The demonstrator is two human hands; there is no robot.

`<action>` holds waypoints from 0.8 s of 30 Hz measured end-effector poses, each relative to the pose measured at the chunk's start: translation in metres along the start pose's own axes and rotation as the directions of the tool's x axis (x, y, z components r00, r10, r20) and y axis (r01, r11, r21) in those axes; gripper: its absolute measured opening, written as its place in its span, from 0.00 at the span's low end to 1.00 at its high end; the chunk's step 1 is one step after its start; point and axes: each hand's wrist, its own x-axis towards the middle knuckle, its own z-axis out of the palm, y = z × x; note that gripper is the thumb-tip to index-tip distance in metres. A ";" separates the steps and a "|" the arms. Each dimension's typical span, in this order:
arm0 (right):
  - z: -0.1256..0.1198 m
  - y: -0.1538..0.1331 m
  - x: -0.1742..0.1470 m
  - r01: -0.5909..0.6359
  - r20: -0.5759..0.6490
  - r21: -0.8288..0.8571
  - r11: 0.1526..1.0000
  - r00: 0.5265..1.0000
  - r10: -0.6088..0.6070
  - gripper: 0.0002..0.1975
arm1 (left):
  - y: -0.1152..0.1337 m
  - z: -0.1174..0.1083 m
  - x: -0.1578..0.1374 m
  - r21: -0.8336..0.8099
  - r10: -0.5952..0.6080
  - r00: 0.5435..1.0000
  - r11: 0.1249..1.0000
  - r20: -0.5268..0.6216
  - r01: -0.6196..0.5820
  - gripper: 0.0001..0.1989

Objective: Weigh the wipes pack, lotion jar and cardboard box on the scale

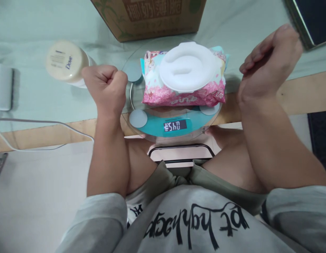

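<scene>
A pack of wet wipes (155, 95) with a white oval lid lies on a round glass scale (149, 124). The pack is pink, white and blue, and the scale's display shows lit digits that are upside down from here. To the left of the scale, my left hand (106, 88) is closed in a fist beside a cream-lidded Dove jar (61, 61), with nothing visible in it. My right hand (273, 59) is raised on the other side of the wipes, apart from them. Its fingers are curled in loosely, and I see nothing held there.
Behind the scale stands a brown cardboard box (157, 21). A dark-screened device (313, 21) lies at the far right. On the left are a white device (2, 86) and a pale cable (47, 121). The table's wooden edge (305, 93) runs in front of my body.
</scene>
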 end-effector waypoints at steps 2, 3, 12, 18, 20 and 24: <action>0.000 0.001 0.001 0.020 0.007 -0.007 1.000 1.000 -0.020 0.20 | 0.000 -0.001 -0.001 0.006 0.007 1.000 1.000 0.020 -0.007 0.29; 0.000 0.001 0.001 0.030 0.017 -0.014 0.999 0.999 -0.030 0.20 | 0.000 -0.002 -0.001 0.008 0.016 1.000 1.000 0.015 -0.016 0.28; -0.010 -0.022 -0.031 0.351 0.424 -0.104 0.930 0.862 -0.278 0.04 | -0.007 0.003 -0.005 -0.103 0.128 0.992 0.987 0.019 -0.125 0.38; -0.023 -0.031 -0.037 0.652 0.786 -0.136 0.746 0.530 -0.319 0.17 | 0.007 0.015 -0.014 -0.166 0.221 0.945 0.969 0.242 -0.184 0.39; -0.022 -0.033 -0.035 0.608 0.783 -0.191 0.770 0.568 -0.254 0.16 | 0.007 0.015 -0.015 -0.133 0.203 0.929 0.977 0.311 -0.169 0.37; -0.014 -0.039 -0.034 0.399 0.680 -0.337 0.853 0.729 -0.072 0.19 | 0.004 0.012 -0.013 -0.093 0.125 0.899 0.991 0.419 -0.094 0.42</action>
